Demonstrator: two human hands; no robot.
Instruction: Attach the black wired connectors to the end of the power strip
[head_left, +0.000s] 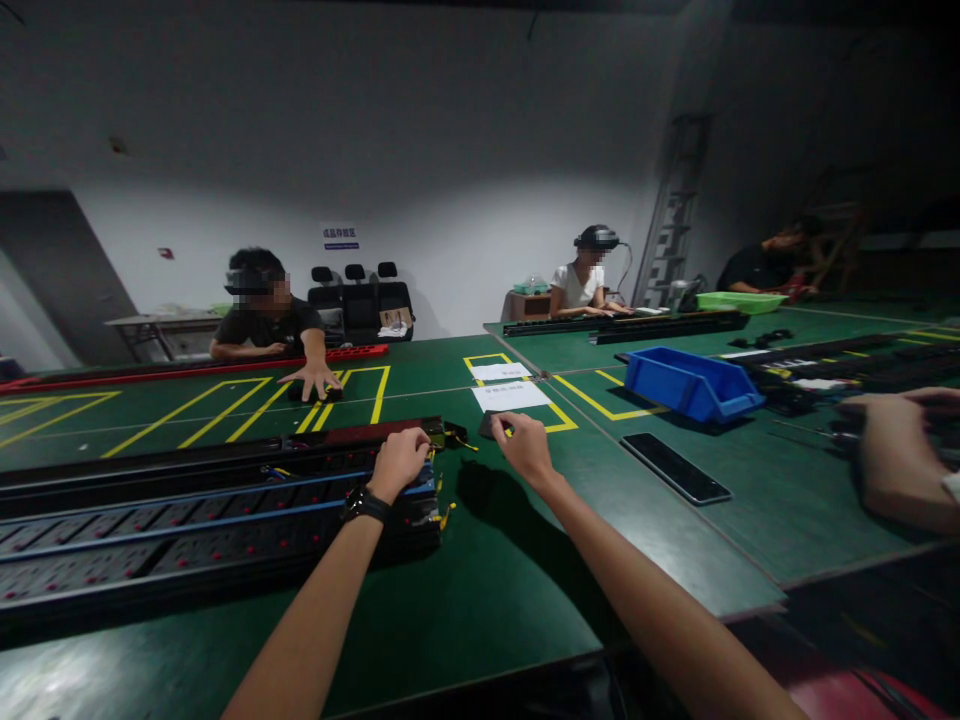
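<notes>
Long black rails (187,548) with blue strips and red dots lie side by side on the left of the table, yellow-tipped wires at their right ends. My left hand (403,464), a black watch at its wrist, curls closed over the end of one black rail. Just to the right, my right hand (525,446) is above the table, thumb and fingers pinched on a small black block (487,425). A gap separates that block from the rail ends. What lies under my left fingertips is partly hidden.
On the green table (540,560) are white labels (511,396), a phone (675,468) and a blue bin (691,384). A co-worker's hand (313,380) reaches over a dark part across the table. Another person's arms (904,460) work at right. A green tray (741,302) stands farther back.
</notes>
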